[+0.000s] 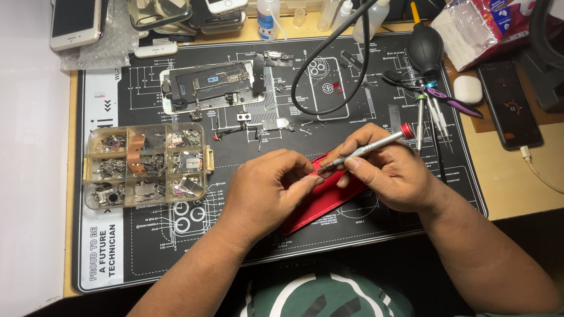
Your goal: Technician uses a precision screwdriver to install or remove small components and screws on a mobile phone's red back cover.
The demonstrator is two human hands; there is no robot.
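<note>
Right hand (385, 172) grips 1 silver screwdriver (368, 149), tip at the red phone housing (316, 205). Left hand (264, 185) pinches that housing's upper edge, housing lying beneath both hands on the bench mat (273, 242).

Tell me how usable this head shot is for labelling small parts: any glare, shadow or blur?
Head view: even overhead light, mostly sharp; the left hand and right hand shade the red phone shell; mild sheen on the clear parts box; the bottom edge falls dark.
</note>
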